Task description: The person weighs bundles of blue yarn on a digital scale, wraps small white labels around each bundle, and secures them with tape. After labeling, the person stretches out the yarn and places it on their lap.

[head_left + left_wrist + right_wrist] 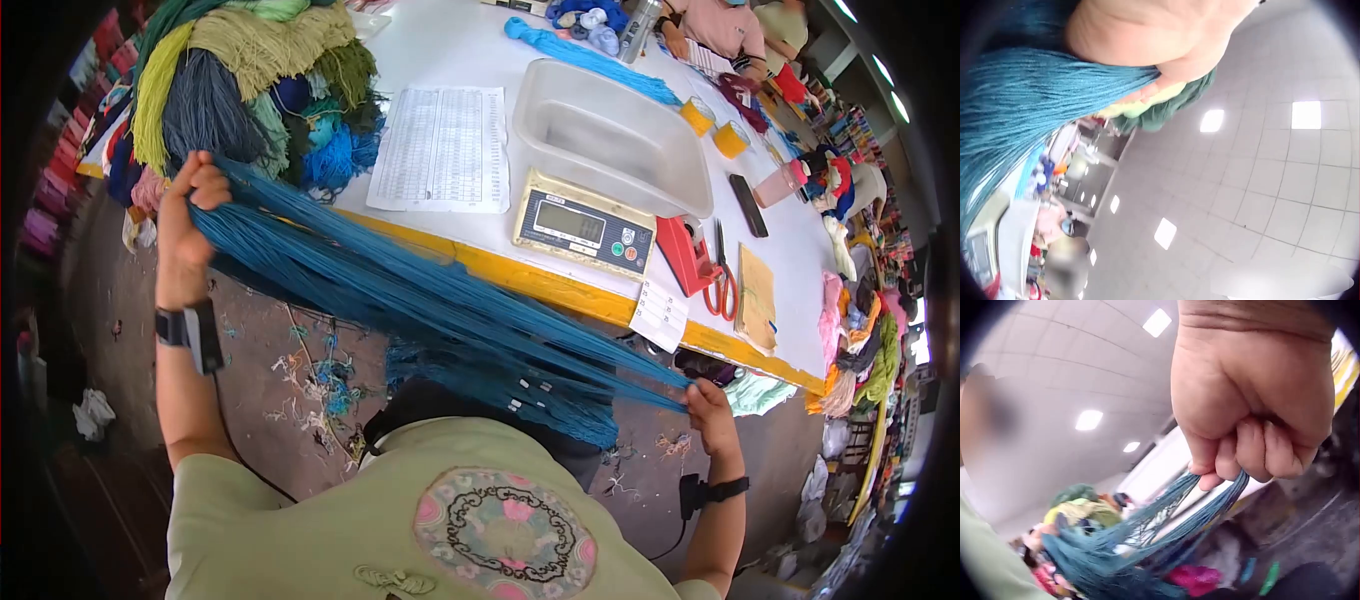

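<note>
A long hank of teal yarn (430,305) is stretched across the front of the body, above the lap. My left hand (190,225) grips its left end near the yarn pile; in the left wrist view the strands (1029,94) fan out thickly from under that hand (1154,31). At the far right, my right hand (712,415) holds the narrow end with curled fingers. The right wrist view shows two thin bunches of strands (1222,503) running out of this fist (1254,400). Loose strands of the hank hang down in the middle, over the dark trousers.
On the white table with a yellow edge (480,268) lie a digital scale (583,228), a translucent tub (615,140), a printed sheet (440,150), a red tape dispenser (686,255) and scissors (721,275). Coloured yarn (265,80) is heaped at left. Yarn scraps (335,385) litter the floor.
</note>
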A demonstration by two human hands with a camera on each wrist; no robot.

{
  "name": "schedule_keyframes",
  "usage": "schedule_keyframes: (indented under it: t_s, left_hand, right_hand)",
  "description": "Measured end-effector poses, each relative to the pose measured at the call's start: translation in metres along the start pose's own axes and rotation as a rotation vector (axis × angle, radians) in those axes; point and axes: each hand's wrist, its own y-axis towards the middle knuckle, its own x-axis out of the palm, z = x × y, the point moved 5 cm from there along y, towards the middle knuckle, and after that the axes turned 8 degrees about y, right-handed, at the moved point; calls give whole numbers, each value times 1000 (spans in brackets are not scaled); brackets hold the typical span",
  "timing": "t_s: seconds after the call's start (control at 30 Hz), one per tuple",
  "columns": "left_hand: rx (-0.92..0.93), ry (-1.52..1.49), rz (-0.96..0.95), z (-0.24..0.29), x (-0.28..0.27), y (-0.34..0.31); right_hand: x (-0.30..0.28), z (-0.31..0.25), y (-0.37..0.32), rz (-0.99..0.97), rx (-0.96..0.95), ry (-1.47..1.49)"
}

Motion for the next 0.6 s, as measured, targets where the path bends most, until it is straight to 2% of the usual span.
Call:
schedule_keyframes:
  t_s: [0.03,0.1,0.13,0.2,0.23,0.27,0.3,0.33,0.37,0.43,0.47,0.5,0.53,0.57,0.6]
  left_hand:
    - [65,96,43,22,-27,5]
    - [112,151,156,63,-75,12]
    - [148,206,228,82,-95,13]
    - [175,236,223,122,-142,20]
    - [199,269,213,140,-165,22]
    - [197,266,215,156,-189,21]
    - [285,240,336,175,-216,17]
    - [372,212,456,185,-234,14]
    - [413,210,559,181,-230,5]
    - [435,200,501,155,-214,0]
    - [459,195,445,135,-200,-3]
    - [421,178,375,99,-162,-8]
    - [354,131,327,75,-152,-8]
    - [331,116,251,46,-120,-11]
    - [307,100,174,15,-80,-14]
  right_hand:
    - [-19,17,1,-5,5,-5]
    - [-68,50,2,205,80,26]
    - [-87,61,2,203,79,21]
    - [-128,84,-3,344,159,-76]
    - [-139,92,-3,345,161,-80]
    - [-155,99,-6,488,183,-174]
    - [-173,106,-9,632,203,-268]
    - [-191,123,-5,636,204,-270]
    - [-212,140,1,654,156,-357]
    - [-214,134,-1,679,106,-448]
    - [-162,99,-7,484,132,-227]
    - [-115,63,-13,287,155,-9]
    - [-88,28,-17,162,65,86]
    - [-67,-5,-24,36,-25,180]
    - [-60,-37,-36,132,-154,253]
